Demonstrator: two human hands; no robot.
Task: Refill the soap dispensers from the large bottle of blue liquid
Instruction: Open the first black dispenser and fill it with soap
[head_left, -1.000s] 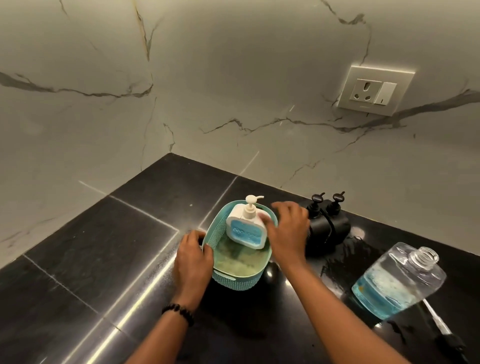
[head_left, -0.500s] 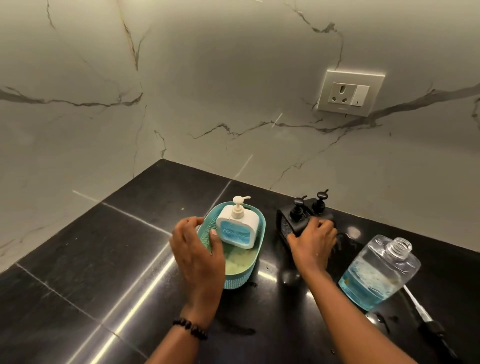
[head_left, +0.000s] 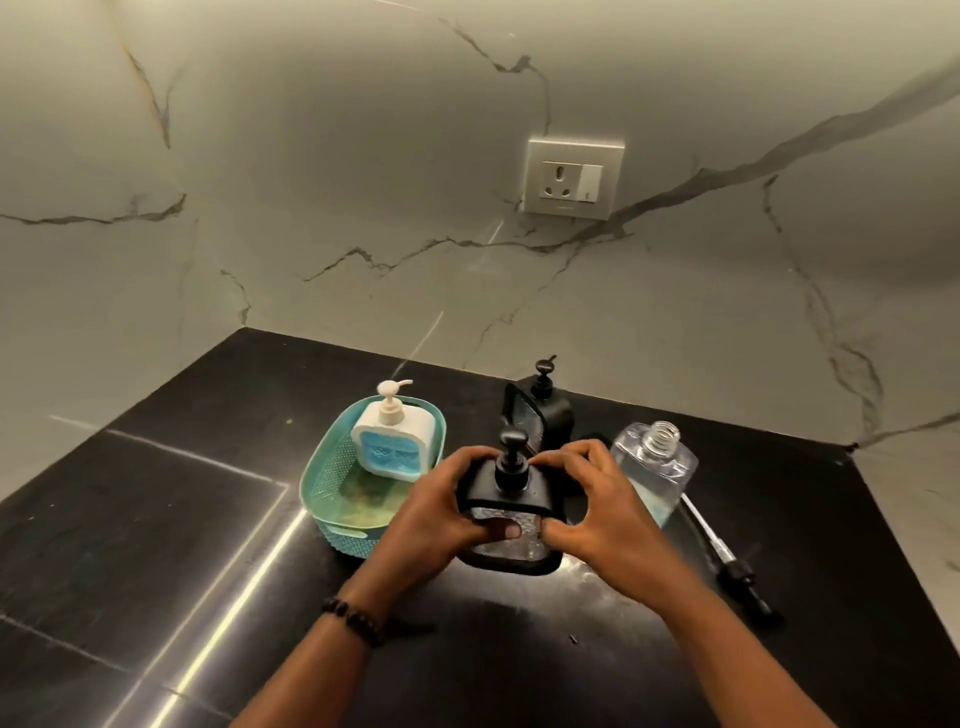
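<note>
Black stone table (head_left: 156, 519) carries all items. Nearest, the left hand (head_left: 431, 514) and right hand (head_left: 597, 514) both grip a black dispenser (head_left: 511, 512), fingers curled round its sides, thumbs on its clear front panel; pump in place, contents apparently low, though glare hinders reading. To the right lies a loose pump (head_left: 727, 561) beside the large bottle (head_left: 657, 467), uncapped, blue liquid in its lower part. Left, a white dispenser (head_left: 393, 439) showing blue stands in a teal basket (head_left: 332, 499). Furthest, a second black dispenser (head_left: 540, 410). Judgement: one filled, two remaining; the held pump needs unscrewing first.
</note>
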